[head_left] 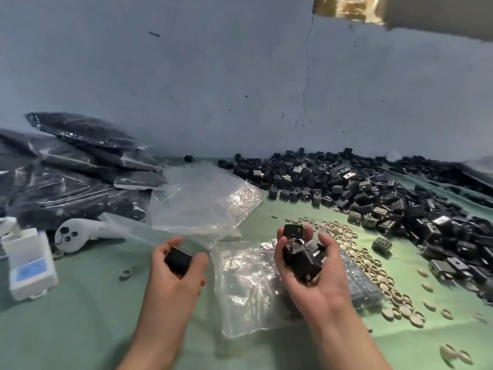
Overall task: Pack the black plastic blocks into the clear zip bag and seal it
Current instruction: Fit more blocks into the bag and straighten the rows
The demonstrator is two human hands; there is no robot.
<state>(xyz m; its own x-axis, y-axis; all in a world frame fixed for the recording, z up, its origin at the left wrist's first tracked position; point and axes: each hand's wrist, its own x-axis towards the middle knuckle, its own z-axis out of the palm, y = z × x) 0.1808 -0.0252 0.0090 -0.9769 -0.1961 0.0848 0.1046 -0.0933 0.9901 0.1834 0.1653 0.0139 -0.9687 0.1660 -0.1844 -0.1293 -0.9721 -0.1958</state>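
The left hand (173,276) curls its fingers and thumb round a single black plastic block (178,260), held just above the green-covered bench (80,321). The right hand (322,281) is cupped palm-up and grips a cluster of black plastic blocks (301,259), several at once, with one more pinched at the fingertips on top. Some of them show shiny metal faces.

Between the two hands, and running under the right hand, a clear zip bag (245,292) lies flat and crumpled on the bench. Whether its mouth is open cannot be told. Beyond the hands a second, larger loose clear plastic bag (202,201) lies puffed up on the cloth.

To the right of the right hand and beyond it, a big heap of loose black blocks (373,188) spreads back to the grey-blue wall (213,76). Between that heap and the right hand lies a scatter of small beige rings (354,252), and one stray black block (382,244) sits at its edge.

To the left of the left hand and beyond it, a stack of filled clear bags of black parts (74,180) is piled up. Nearer, a white handheld controller with dark buttons (76,233) lies in front of that stack. A white plastic box with a blue label (29,263) stands further left. A small dark ring (124,275) lies just left of the left hand.
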